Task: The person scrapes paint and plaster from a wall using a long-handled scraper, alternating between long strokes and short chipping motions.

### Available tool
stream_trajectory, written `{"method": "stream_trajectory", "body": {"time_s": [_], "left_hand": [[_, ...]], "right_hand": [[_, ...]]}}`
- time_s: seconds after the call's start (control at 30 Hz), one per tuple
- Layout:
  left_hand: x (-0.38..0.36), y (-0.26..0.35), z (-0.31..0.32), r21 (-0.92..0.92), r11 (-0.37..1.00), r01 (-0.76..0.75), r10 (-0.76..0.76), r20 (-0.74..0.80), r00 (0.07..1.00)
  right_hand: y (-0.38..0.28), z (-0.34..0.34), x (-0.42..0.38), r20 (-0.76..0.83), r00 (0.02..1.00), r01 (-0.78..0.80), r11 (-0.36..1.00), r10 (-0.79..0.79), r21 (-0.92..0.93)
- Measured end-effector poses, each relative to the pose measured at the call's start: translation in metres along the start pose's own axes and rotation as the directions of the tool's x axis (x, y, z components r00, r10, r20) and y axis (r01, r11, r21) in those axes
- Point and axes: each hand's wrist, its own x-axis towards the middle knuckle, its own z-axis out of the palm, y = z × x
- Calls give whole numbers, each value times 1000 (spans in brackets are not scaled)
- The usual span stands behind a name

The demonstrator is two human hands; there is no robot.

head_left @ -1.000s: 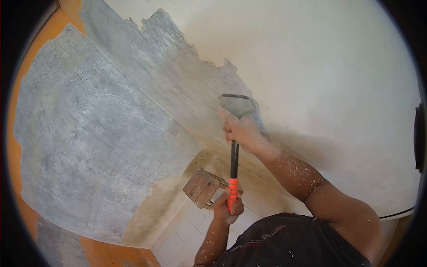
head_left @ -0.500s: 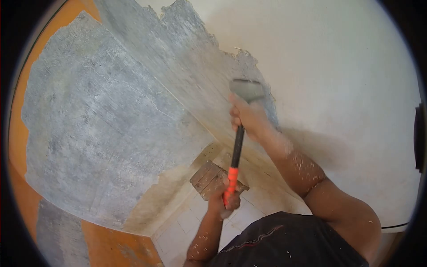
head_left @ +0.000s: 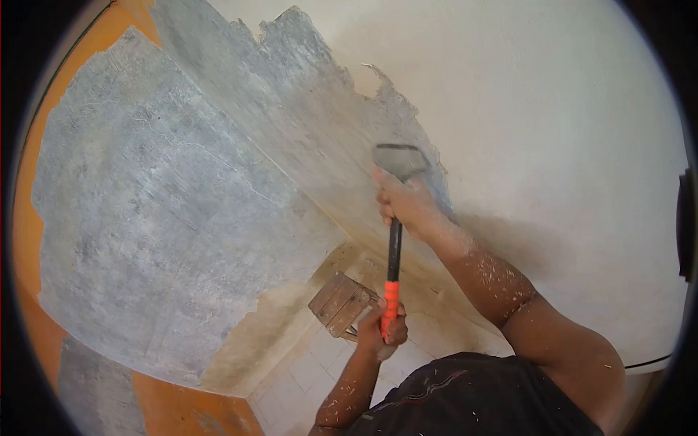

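Observation:
A long-handled scraper [head_left: 395,251] has a wide flat head [head_left: 400,161], a black shaft and an orange grip. My right hand [head_left: 408,200] is wrapped round the shaft just below the head. Lower down, my left hand [head_left: 384,330] closes round the orange grip. The head lies against the bared grey strip of wall [head_left: 320,109], close to the ragged edge of the white paint [head_left: 538,131]. A thin curl of paint [head_left: 372,69] sticks out at that edge. Pale flakes speckle both forearms.
A small wooden stool [head_left: 338,301] stands below in the corner on white floor tiles [head_left: 291,385]. To the left is another wall with a large grey scraped patch [head_left: 145,196], bordered by orange paint [head_left: 171,400]. A dark object [head_left: 685,225] shows at the right edge.
The scraper head and my right hand have moved slightly down the wall. My left hand has shifted right and a little down with the grip. The paint edge above the head looks more cut away.

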Motion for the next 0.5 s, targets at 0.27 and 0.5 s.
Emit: {"method": "stream_trajectory", "body": {"time_s": [0.27,0.5], "left_hand": [[-21,113,87,51,947,-317,303,176,936],[-3,37,14,66,979,-195,178,201,963]], "right_hand": [[-110,99,38,137,936,292,932,-324,214],[-19,20,-4,37,997,71,995,-74,75]]}}
